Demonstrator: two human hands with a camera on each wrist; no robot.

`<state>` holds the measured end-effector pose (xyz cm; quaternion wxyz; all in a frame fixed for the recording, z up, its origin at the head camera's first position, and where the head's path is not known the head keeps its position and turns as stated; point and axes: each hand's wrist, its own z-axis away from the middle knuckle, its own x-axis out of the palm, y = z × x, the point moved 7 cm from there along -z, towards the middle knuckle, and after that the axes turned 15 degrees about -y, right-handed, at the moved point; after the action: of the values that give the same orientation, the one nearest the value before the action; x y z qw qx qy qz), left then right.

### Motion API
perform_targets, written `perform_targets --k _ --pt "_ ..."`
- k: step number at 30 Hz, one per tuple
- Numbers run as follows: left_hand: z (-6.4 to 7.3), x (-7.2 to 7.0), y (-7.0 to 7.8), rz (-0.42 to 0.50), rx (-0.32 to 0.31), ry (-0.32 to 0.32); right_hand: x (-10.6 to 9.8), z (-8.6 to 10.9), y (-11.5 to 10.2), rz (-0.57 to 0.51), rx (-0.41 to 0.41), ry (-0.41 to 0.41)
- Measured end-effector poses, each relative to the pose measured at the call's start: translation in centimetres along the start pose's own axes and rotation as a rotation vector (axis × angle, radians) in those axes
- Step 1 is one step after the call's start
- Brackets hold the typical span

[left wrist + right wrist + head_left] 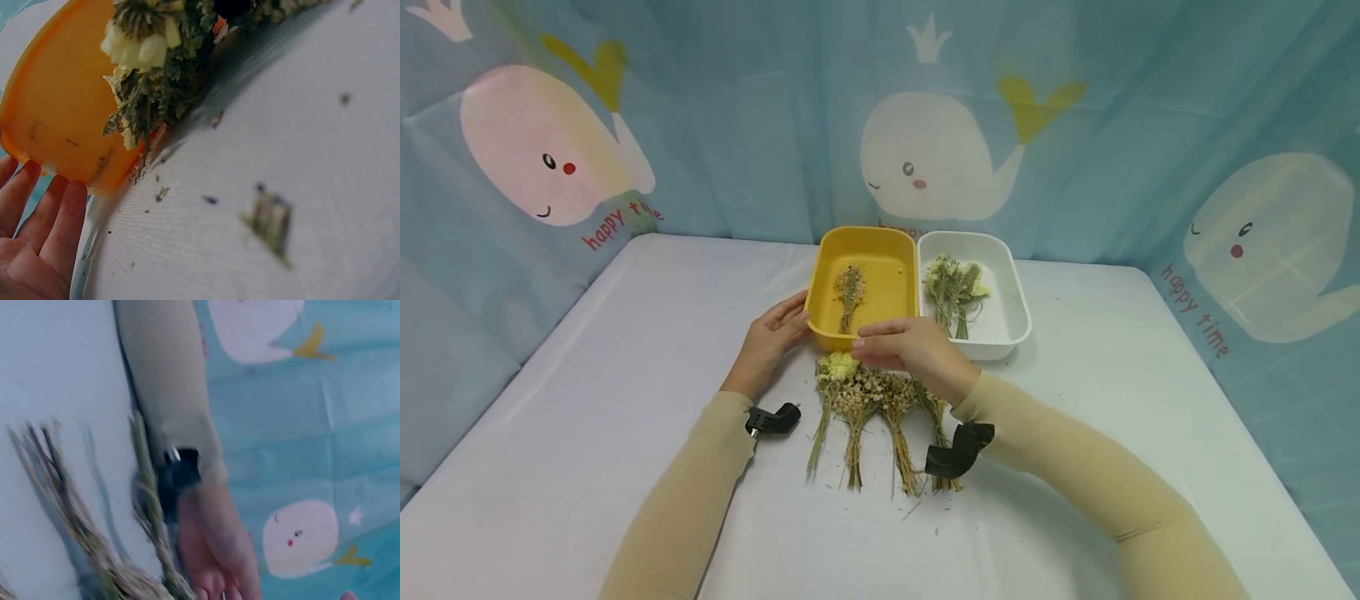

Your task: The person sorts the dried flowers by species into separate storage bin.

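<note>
My left hand [769, 343] touches the left side of the yellow container [880, 327] with its fingers straight. In the left wrist view its fingertips [74, 195] meet the container's wall. Over the container's front right corner, my right hand [917, 348] reaches leftward with extended fingers and nothing visible in its grasp. One small dried flower bunch [850, 292] lies inside the yellow container. Below my right hand, several dried flower bunches lie in a row on the table, from a pale yellow one [837, 368] at left to one partly hidden by my right wrist.
A white container [1021, 312] stands against the yellow one's right side, with yellowish dried flowers [955, 287] in it. Stem bits [912, 510] are scattered on the white table [587, 433]. A blue curtain with whale prints [760, 125] hangs behind.
</note>
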<state>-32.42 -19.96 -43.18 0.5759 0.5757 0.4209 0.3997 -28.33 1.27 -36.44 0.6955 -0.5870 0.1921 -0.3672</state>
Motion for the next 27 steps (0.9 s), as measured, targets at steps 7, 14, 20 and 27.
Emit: perform_targets --k 7,14,20,27 --pt "0.1 0.1 0.0 0.006 -0.01 -0.007 1.3 1.9 2.1 -0.003 0.032 -0.047" --pt "0.1 -0.1 0.4 0.004 -0.009 -0.005 2.6 2.7 4.2 -0.025 0.094 -0.084" --pt "0.0 -0.3 0.2 0.001 -0.013 0.008 3.5 3.0 5.6 -0.038 0.146 -0.107" --pt "0.0 -0.2 0.0 0.0 -0.009 0.019 5.2 3.2 7.2 -0.103 0.19 -0.164"
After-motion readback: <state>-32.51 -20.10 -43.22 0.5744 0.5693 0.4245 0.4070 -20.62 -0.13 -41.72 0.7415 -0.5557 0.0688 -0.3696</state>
